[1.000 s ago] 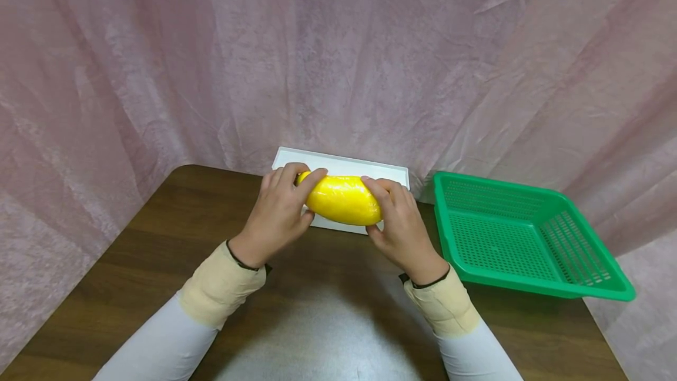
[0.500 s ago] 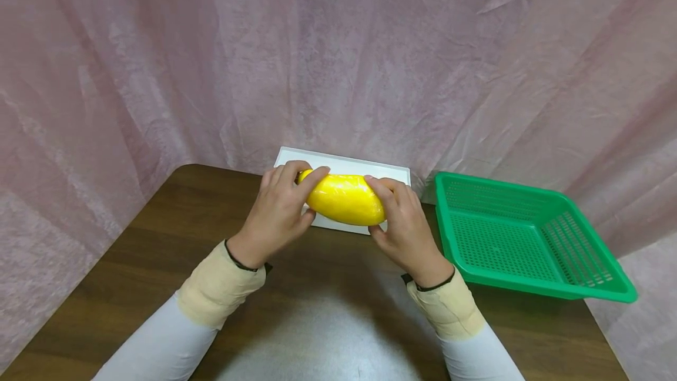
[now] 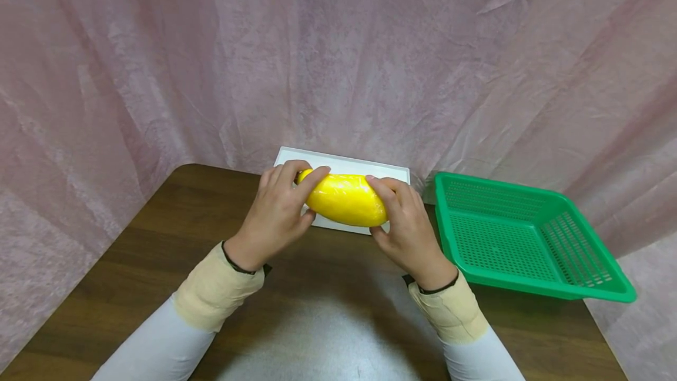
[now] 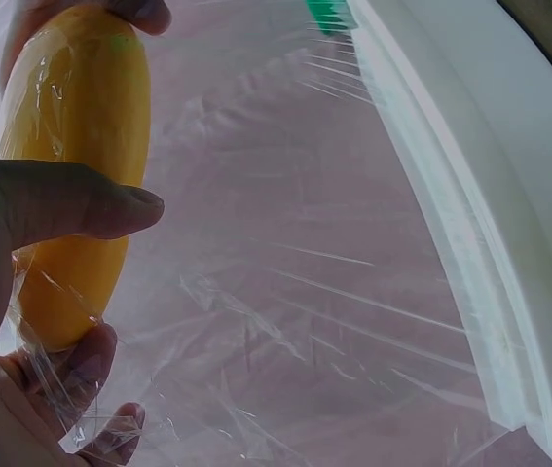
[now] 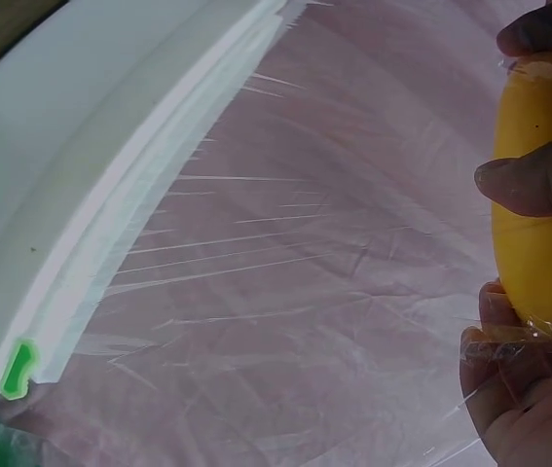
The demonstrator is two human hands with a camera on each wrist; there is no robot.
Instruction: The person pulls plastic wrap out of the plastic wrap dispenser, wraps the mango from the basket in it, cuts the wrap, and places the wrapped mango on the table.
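A smooth yellow oblong fruit (image 3: 346, 200), mango-like in shape, is held up by both hands over a white cling film dispenser (image 3: 372, 170). My left hand (image 3: 277, 207) grips its left end, thumb laid across it in the left wrist view. Its right end is gripped by my right hand (image 3: 404, 225), with thumb and fingers on opposite sides. Clear cling film (image 4: 285, 263) covers the fruit with wrinkles. From there the film stretches to the dispenser's long edge (image 5: 149, 185), where a green slider (image 5: 19, 370) sits at one end. The dispenser's middle is hidden behind the fruit and hands.
To the right stands a green perforated basket (image 3: 520, 282), close to the right forearm and reaching past the table's side edge. The brown wooden table (image 3: 174, 234) has a rounded far left corner. A pink curtain (image 3: 338, 57) hangs behind it.
The right hand and the fruit's right end have shifted slightly to the right. The left hand has hardly moved, and both hands keep their hold.
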